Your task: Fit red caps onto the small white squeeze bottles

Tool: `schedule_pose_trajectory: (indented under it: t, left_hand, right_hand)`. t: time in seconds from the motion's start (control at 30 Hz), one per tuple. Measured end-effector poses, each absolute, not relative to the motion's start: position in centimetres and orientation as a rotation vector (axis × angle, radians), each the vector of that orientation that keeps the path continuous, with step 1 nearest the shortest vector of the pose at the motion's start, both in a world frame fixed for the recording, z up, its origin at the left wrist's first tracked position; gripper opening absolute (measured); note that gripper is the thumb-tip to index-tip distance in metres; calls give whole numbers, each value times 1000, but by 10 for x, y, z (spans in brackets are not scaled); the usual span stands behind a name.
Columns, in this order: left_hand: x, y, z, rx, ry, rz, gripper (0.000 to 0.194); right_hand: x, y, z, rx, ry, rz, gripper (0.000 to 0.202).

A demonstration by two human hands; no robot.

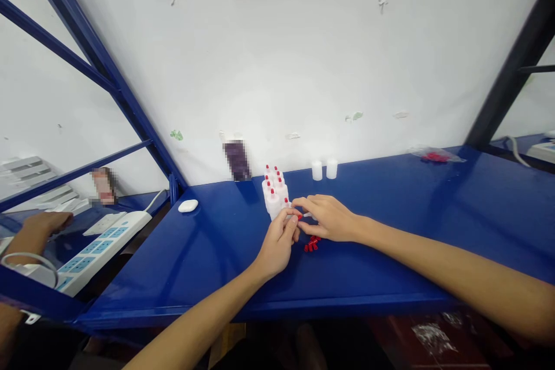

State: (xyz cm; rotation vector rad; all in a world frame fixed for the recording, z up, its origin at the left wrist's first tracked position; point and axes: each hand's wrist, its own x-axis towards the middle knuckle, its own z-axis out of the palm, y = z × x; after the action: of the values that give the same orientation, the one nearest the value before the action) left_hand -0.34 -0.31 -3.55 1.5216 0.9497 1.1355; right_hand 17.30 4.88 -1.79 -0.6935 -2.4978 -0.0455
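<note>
My left hand (280,240) is closed, with a small red cap (299,217) pinched between thumb and fingers. Close beside it, my right hand (327,218) has its thumb and forefinger curled toward the cap, around a small whitish piece (307,214) too small to make out well. Just behind my hands stand several white squeeze bottles (273,203) in a tight group, topped with red caps. My left fingers partly hide the nearest ones. Loose red caps (311,244) lie in a small pile on the blue table under my right hand.
Two white cylindrical containers (324,170) stand near the wall. A clear bag with red pieces (436,156) lies at the back right. A white rounded case (188,206) and a dark blurred phone-like object (238,160) are to the left. A power strip (104,251) lies beyond the blue frame.
</note>
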Motion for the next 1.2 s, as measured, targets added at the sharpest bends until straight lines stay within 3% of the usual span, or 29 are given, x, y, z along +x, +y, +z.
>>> schedule_pose_trajectory:
  t: [0.5,0.8,1.2]
  left_hand:
    - [-4,-2,-31,1575,1006,1099,34]
    - [-5,-2,-35,1609,1037,1059,27]
    - [-5,-5,-31,1666,1072,1029,25]
  right_hand:
    - [171,41,-14,-603,-2579,2,33]
    - [179,50,-19,-598,-2468,173,35]
    - [186,61,-26,-721,-2227,454,16]
